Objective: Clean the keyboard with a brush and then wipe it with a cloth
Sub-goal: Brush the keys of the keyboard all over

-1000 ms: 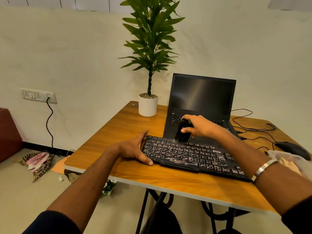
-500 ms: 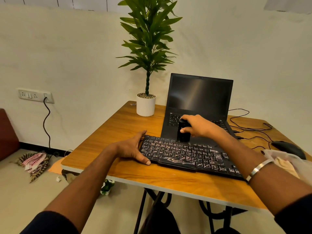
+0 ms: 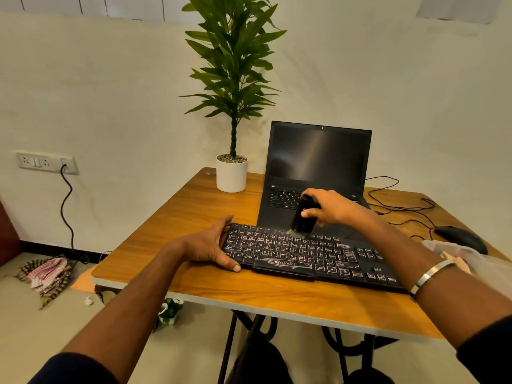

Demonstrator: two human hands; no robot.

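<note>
A black dusty keyboard [image 3: 304, 259] lies on the wooden table [image 3: 194, 217] in front of an open laptop. My right hand [image 3: 329, 207] grips a small black brush [image 3: 302, 217], its pale bristles touching the keyboard's top row near the middle. My left hand [image 3: 207, 245] rests against the keyboard's left end, with the thumb along the front edge and the fingers along the back corner. A pale cloth [image 3: 454, 261] shows at the right edge, partly behind my right forearm and a clear plastic bag.
The black laptop [image 3: 318, 167] stands open behind the keyboard. A potted plant [image 3: 232, 173] sits at the table's back left. A black mouse [image 3: 460, 238] and loose cables [image 3: 399, 206] lie at the right. On the floor at the left lies a checked rag [image 3: 47, 273].
My right hand has tilted the brush and shifted it slightly along the top row. My left hand stays at the keyboard's left end. The camera view has shifted a little.
</note>
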